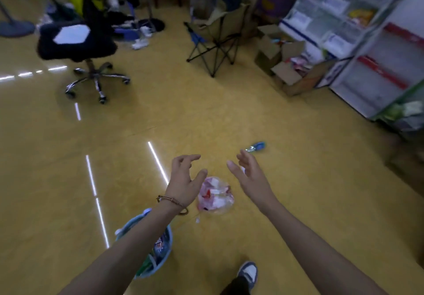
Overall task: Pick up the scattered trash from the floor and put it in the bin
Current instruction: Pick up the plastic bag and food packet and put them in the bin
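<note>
A crumpled clear plastic bag with red and white scraps lies on the yellow floor between my two outstretched arms. My left hand hovers just left of it, fingers spread and loosely bent, holding nothing. My right hand is stretched out beyond the bag, fingers straight and empty. A small blue wrapper lies on the floor just past my right fingertips. A tiny white scrap sits near the bag. The light blue bin stands under my left forearm, with trash inside.
A black office chair on castors stands at the back left. A folding camp chair is at the back middle, open cardboard boxes and white shelves on the right. My shoe shows at the bottom.
</note>
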